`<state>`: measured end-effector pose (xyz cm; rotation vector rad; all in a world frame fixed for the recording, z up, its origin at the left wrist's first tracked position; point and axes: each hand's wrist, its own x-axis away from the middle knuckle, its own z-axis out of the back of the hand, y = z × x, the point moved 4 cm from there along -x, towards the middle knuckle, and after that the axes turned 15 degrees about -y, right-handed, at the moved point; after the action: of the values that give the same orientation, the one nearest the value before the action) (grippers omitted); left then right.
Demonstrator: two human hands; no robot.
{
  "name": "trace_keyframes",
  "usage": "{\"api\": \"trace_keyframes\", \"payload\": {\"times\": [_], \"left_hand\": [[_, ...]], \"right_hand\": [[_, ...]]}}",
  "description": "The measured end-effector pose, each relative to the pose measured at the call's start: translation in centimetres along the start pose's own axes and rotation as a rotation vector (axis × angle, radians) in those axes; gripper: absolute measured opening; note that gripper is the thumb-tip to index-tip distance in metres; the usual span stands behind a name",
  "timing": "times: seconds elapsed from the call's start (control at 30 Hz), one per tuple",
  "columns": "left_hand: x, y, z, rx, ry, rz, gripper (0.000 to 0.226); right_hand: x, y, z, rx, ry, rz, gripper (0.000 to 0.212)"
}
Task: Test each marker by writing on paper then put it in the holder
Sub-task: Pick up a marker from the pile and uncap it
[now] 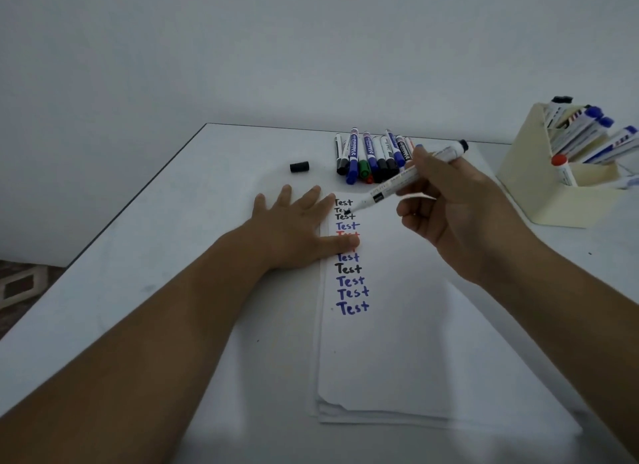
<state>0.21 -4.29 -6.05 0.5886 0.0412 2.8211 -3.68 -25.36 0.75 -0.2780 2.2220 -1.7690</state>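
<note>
- The left hand (294,225) lies flat, fingers spread, pinning the paper (383,342) to the bench (166,242).
- A black cap (299,167) lies loose.
- About ten markers (371,155) seem untested.
- The right hand (460,214) pinches the black marker (408,179), tip on the paper among a dozen "Test" lines.
- The holder (539,187) has several markers.

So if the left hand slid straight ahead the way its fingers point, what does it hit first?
Probably the loose black cap; the left hand lies flat with fingers aimed roughly toward it, though the line is uncertain.

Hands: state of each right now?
Left hand: open, flat on the paper.
Right hand: grip closed on a marker, tip at the paper.
</note>
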Motion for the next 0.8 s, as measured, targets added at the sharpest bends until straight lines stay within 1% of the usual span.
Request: {"api": "trace_keyframes", "payload": {"times": [0.07,0.2,0.27,0.43,0.53,0.57,0.63,0.67,0.7,0.8], "left_hand": [[0.1,0.0,0.0,0.011,0.001,0.000,0.105],[0.2,0.0,0.2,0.019,0.001,0.012,0.104],[0.1,0.0,0.3,0.007,0.008,0.019,0.104],[-0.1,-0.2,0.3,-0.010,0.010,0.026,0.097],[-0.1,-0.1,0.4,-0.016,0.006,0.028,0.096],[-0.1,-0.1,0.4,-0.013,0.005,0.027,0.096],[-0.1,-0.1,0.5,-0.013,0.002,0.027,0.098],[0.0,-0.1,0.6,-0.017,0.000,0.030,0.100],[0.0,-0.1,0.6,-0.020,-0.002,0.033,0.102],[0.1,0.0,0.6,-0.011,-0.002,0.030,0.102]], "right_hand": [[0.6,0.9,0.0,-0.050,0.000,-0.026,0.021],[1.3,2.6,0.3,-0.183,0.076,-0.061,0.020],[1.4,2.8,0.3,-0.211,0.078,-0.069,0.020],[2.3,2.3,-1.3,-0.105,-0.075,-0.139,0.019],[3.6,2.4,-2.4,-0.053,-0.132,-0.190,0.021],[4.2,2.5,-2.7,-0.014,-0.151,-0.195,0.024],[5.4,2.7,-3.2,0.082,-0.162,-0.191,0.040],[6.0,2.8,-3.3,0.116,-0.153,-0.180,0.044],[6.5,2.9,-3.5,0.145,-0.150,-0.159,0.041],[7.4,3.2,-3.8,0.283,-0.170,-0.075,0.015]]}}
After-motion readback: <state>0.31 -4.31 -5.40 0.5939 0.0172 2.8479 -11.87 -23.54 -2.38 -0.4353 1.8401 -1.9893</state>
